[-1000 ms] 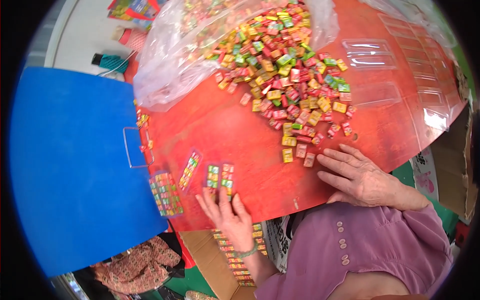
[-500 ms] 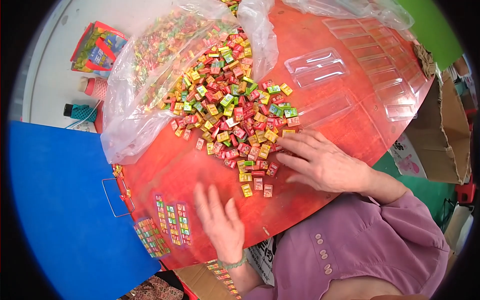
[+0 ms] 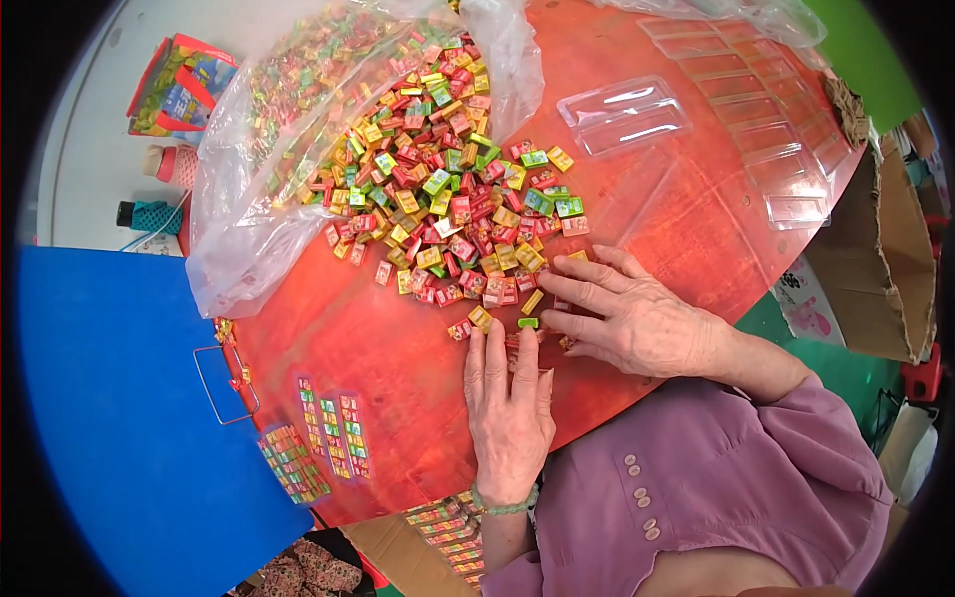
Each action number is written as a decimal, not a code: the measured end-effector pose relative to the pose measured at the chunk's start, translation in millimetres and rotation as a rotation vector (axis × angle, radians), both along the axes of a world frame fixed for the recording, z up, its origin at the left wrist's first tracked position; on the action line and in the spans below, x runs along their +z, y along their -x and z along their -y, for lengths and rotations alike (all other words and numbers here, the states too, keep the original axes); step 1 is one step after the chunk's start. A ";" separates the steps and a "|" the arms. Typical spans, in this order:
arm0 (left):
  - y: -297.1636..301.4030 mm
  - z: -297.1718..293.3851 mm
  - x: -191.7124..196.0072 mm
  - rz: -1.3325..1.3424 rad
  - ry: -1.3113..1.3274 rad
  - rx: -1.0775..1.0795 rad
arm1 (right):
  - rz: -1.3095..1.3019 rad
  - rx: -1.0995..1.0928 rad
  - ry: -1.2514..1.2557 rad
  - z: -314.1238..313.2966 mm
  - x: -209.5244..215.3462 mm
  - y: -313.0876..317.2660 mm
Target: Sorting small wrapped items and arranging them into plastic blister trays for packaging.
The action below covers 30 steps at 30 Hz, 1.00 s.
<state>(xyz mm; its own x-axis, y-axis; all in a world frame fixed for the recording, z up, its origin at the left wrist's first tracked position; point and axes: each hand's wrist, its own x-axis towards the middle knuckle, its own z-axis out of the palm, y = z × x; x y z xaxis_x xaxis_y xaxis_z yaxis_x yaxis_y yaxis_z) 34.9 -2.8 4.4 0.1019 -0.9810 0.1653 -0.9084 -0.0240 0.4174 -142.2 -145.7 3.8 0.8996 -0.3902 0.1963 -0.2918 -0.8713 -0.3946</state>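
Observation:
A heap of tiny red, yellow and green boxes spreads over the red table. My left hand, with a green bead bracelet on its wrist, lies at the near side of the heap. Its fingers stretch forward, their tips by a few loose boxes. Close beside it, my right hand rests palm down with fingers extended over the heap's near right edge. Between the two hands shows a small green box. Other boxes under the fingers are partly hidden. I see nothing gripped in either hand.
A clear plastic bag wraps the heap's far left side. Empty clear trays lie at the far right. Filled strips of boxes sit at the left edge, near a blue panel. A cardboard box stands at the right.
My left hand has moved right, from the open tabletop to the near edge of the heap beside my right hand. The loose boxes there are now partly covered and bunched closer to the heap.

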 end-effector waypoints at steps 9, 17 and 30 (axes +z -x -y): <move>0.0 -15.1 -5.9 0.052 0.135 -0.070 | 0.100 -0.016 0.008 -13.6 -5.6 20.0; 4.3 -23.6 4.3 0.031 0.204 0.060 | 0.168 -0.005 0.114 -19.8 -8.0 26.9; -1.3 -27.1 0.4 -0.013 0.191 0.208 | 0.166 -0.005 -0.245 -29.9 5.2 17.6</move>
<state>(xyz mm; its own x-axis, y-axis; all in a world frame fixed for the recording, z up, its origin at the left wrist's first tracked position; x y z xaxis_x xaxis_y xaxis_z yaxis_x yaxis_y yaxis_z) 36.2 24.2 4.8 0.3007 -0.8900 0.3428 -0.8867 -0.1286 0.4441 -159.8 -115.8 9.0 0.8610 -0.4484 0.2400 -0.2095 -0.7426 -0.6361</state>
